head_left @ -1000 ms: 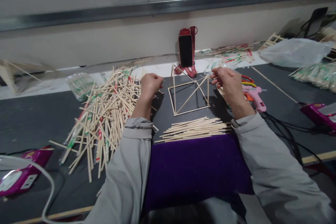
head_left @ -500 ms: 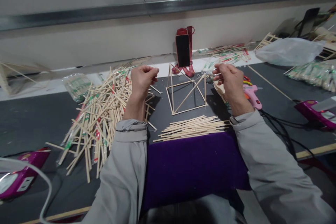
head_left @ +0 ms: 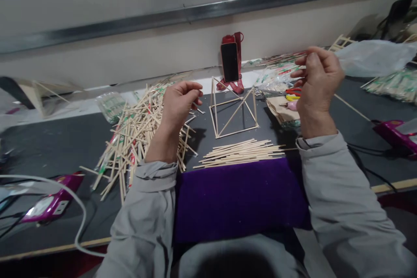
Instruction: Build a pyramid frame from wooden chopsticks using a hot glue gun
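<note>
My left hand [head_left: 180, 103] is above the right edge of a heap of wooden sticks [head_left: 143, 121], thumb and forefinger closed in a pinch. Anything between those fingertips is too small to make out. My right hand [head_left: 319, 79] is raised at the right, thumb against the bent forefinger and the other fingers loosely curled; I cannot see what it holds, if anything. Between the hands, a frame of glued sticks [head_left: 236, 133] stands on the dark table, touched by neither hand. Loose sticks [head_left: 243, 153] lie side by side in front of it.
Red-and-yellow-handled pliers [head_left: 293, 92] and a mostly hidden pink glue gun [head_left: 292, 105] lie by my right wrist. A phone [head_left: 230, 63] stands on a red holder behind the frame. Magenta power strips [head_left: 63, 197] with cables flank the work area. Purple cloth [head_left: 241, 200] covers the front edge.
My right hand has moved up and to the right, away from the stick frame, uncovering the pliers. My left hand keeps its pinch with little movement. The stick frame stands as before.
</note>
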A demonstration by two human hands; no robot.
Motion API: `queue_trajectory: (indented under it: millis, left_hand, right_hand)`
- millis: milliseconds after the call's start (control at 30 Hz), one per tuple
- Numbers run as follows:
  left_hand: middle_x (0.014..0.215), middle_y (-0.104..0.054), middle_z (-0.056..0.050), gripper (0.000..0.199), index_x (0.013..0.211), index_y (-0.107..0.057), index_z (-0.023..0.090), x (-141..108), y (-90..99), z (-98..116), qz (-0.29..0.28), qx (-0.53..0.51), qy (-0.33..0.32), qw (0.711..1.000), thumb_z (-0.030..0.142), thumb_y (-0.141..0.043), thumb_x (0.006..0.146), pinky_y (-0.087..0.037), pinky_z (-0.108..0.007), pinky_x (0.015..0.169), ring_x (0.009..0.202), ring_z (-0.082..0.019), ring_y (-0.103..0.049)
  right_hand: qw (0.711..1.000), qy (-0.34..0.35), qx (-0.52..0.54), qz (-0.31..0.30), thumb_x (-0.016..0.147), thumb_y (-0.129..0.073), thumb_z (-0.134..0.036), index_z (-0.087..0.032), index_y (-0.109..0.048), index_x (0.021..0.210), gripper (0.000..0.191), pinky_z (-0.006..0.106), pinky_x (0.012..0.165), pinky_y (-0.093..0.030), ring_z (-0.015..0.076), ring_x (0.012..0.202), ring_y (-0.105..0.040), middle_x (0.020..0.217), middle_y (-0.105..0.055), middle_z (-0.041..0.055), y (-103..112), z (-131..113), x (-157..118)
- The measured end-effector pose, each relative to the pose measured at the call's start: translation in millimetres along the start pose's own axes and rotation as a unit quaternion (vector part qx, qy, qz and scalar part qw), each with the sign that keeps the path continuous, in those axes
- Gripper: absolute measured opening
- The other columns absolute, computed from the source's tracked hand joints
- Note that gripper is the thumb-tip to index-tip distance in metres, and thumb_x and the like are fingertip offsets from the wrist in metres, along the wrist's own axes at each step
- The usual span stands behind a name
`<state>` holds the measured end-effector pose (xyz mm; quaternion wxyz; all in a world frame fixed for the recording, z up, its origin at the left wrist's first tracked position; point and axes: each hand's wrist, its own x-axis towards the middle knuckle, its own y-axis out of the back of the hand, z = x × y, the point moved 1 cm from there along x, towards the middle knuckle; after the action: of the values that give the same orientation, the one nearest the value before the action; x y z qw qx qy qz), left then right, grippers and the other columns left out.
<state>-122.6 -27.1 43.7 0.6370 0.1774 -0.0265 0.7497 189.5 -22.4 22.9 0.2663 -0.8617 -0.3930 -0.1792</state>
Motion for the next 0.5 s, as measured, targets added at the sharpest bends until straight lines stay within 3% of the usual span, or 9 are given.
queue_trajectory:
  millis: [100, 167, 300, 400, 500]
  left_hand:
    - [0.066, -0.07, 0.0, 0.011, 0.084, -0.076, 0.015, -18.2, 6.4, 5.6, -0.024, 0.02, 0.015, 0.999, 0.014, -0.069, 0.076, -0.042, -0.018, 0.045, 0.048, -0.008, -0.059]
    - [0.059, -0.066, 0.0, 0.003, 0.075, -0.074, 0.016, -30.5, 12.1, 8.2, -0.031, 0.051, 0.023, 0.998, 0.019, -0.074, 0.075, -0.04, -0.02, 0.044, 0.045, -0.009, -0.055]
    - [0.049, -0.06, 0.0, 0.023, 0.062, -0.066, 0.019, -50.4, 22.3, 5.0, -0.046, 0.131, 0.034, 0.99, 0.032, -0.077, 0.078, -0.04, -0.022, 0.045, 0.043, -0.01, -0.053]
    - [0.049, -0.061, -0.001, 0.034, 0.058, -0.062, 0.02, -61.5, 22.6, -2.0, -0.096, 0.135, 0.039, 0.985, 0.041, -0.072, 0.083, -0.041, -0.022, 0.048, 0.045, -0.01, -0.052]
    - [0.052, -0.064, -0.002, 0.037, 0.057, -0.06, 0.02, -73.0, 16.5, -7.4, -0.149, 0.125, 0.037, 0.98, 0.045, -0.069, 0.084, -0.041, -0.022, 0.05, 0.047, -0.01, -0.051]
  right_hand:
    - [0.999, -0.037, -0.006, -0.024, 0.094, -0.057, -0.02, -0.018, -0.071, 0.098, 0.014, 0.019, 0.042, -0.032, 0.0065, 0.053, -0.058, 0.08, -0.072, 0.0002, -3.3, -15.0, -6.1]
    - [0.995, -0.052, -0.048, -0.075, 0.093, -0.059, -0.017, -0.017, -0.073, 0.095, 0.014, 0.019, 0.043, -0.033, 0.0053, 0.052, -0.057, 0.075, -0.07, -0.0015, -1.3, -24.8, -9.2]
    - [0.968, -0.024, -0.146, -0.201, 0.088, -0.067, -0.015, -0.018, -0.079, 0.089, 0.012, 0.023, 0.054, -0.045, 0.0089, 0.062, -0.062, 0.079, -0.071, 0.0003, 12.6, -37.4, -7.5]
    - [0.926, -0.024, -0.251, -0.282, 0.084, -0.072, -0.016, -0.02, -0.081, 0.086, 0.009, 0.031, 0.065, -0.051, 0.0133, 0.066, -0.063, 0.078, -0.071, 0.0011, 22.3, -31.5, 2.0]
    - [0.844, 0.001, -0.383, -0.375, 0.077, -0.082, -0.017, -0.023, -0.082, 0.09, 0.015, 0.036, 0.075, -0.052, 0.0184, 0.074, -0.066, 0.081, -0.073, 0.0014, 21.4, -12.0, 14.6]
